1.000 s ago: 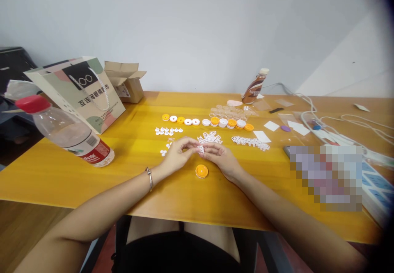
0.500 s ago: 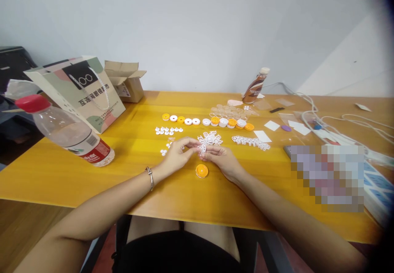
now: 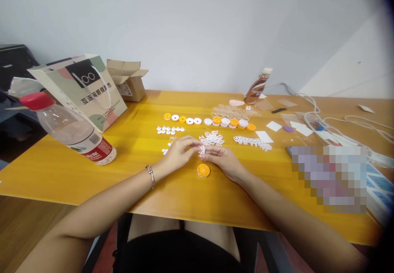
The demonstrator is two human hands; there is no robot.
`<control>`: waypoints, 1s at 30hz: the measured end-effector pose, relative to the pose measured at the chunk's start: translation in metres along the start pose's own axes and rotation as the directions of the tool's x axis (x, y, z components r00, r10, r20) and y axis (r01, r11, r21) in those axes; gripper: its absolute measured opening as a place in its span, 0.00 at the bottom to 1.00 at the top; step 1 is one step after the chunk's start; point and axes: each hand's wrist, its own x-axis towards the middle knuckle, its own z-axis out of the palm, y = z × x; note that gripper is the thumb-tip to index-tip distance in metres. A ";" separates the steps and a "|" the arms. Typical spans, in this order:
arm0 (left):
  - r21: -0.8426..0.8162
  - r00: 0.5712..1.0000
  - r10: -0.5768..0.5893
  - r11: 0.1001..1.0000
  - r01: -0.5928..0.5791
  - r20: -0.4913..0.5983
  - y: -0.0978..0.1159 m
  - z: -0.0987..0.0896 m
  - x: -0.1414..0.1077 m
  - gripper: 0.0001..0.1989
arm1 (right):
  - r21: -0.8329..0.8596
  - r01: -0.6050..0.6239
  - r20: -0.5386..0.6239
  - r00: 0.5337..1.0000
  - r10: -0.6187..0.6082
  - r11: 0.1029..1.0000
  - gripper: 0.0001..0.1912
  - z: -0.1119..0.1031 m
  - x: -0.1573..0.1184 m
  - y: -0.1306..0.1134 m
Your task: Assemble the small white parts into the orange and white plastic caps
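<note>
OK, left hand (image 3: 181, 152) & right hand (image 3: 226, 161) both pinch a small white openwork plastic piece (image 3: 202, 151) b/w fingertips, narrow grip each; vs. half a sec ago it looks a touch turned, grip approx. same, so prob. still being adjusted. Nearer the body: round orange-and-white plastic part (image 3: 203, 170) on the yellow wooden table (image 3: 172, 199), untouched. Just beyond the fingers: pile of white lacy plastic pieces (image 3: 211, 138), w/ white lattice strips (image 3: 252, 142) to its R. Farther: row of orange and white round plastic parts (image 3: 182, 119). Piece's full shape unclear, fingers cover some; small white discs (image 3: 165, 151) partly behind left hand; pixelated item (image 3: 329, 174), far R, can't ID.
</note>
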 end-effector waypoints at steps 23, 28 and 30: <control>-0.319 0.966 -0.246 0.911 0.260 0.084 -0.001 -0.004 0.006 0.05 | 0.061 -0.046 0.055 0.998 0.043 0.997 0.15 -0.003 0.000 -0.001; -0.307 0.963 -0.242 0.913 0.267 0.119 -0.003 -0.001 0.005 0.05 | 0.067 -0.048 0.056 0.997 0.045 0.997 0.14 -0.003 0.000 0.000; -0.296 0.965 -0.242 0.919 0.262 0.104 -0.004 0.000 0.005 0.05 | 0.067 -0.050 0.062 0.997 0.046 0.997 0.14 -0.003 0.000 0.000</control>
